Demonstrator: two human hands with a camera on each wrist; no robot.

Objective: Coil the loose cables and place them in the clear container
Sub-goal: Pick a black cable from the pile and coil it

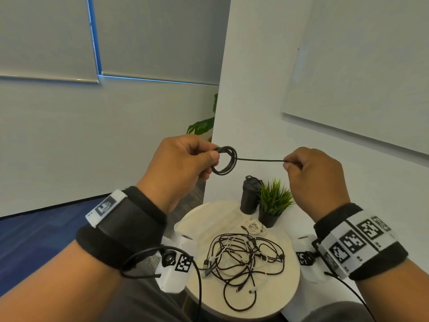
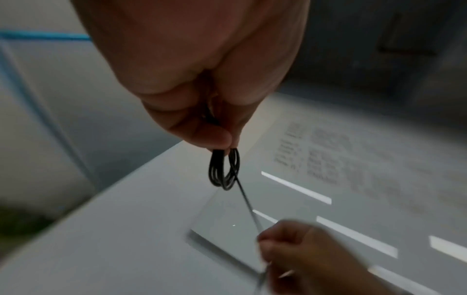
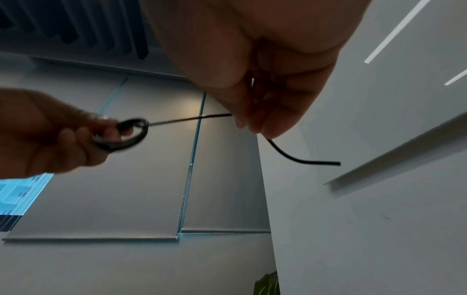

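Note:
My left hand (image 1: 204, 156) pinches a small coil of black cable (image 1: 226, 160) held up in front of me, well above the table. The cable's tail runs taut to the right into my right hand (image 1: 291, 163), which pinches it between thumb and fingers. In the right wrist view the tail's free end (image 3: 303, 160) sticks out past my right hand (image 3: 255, 121), and the coil (image 3: 121, 134) shows in my left hand. In the left wrist view the coil (image 2: 225, 171) hangs below my left hand's fingertips (image 2: 215, 139). A tangle of black and white loose cables (image 1: 246, 256) lies on the round table (image 1: 290, 275). A clear container (image 1: 185, 225) stands at the table's left back.
A small coiled white cable (image 1: 255, 226) lies at the back of the table. A dark bottle (image 1: 249, 196) and a potted green plant (image 1: 274, 203) stand behind it against the white wall. Blue carpet lies to the left.

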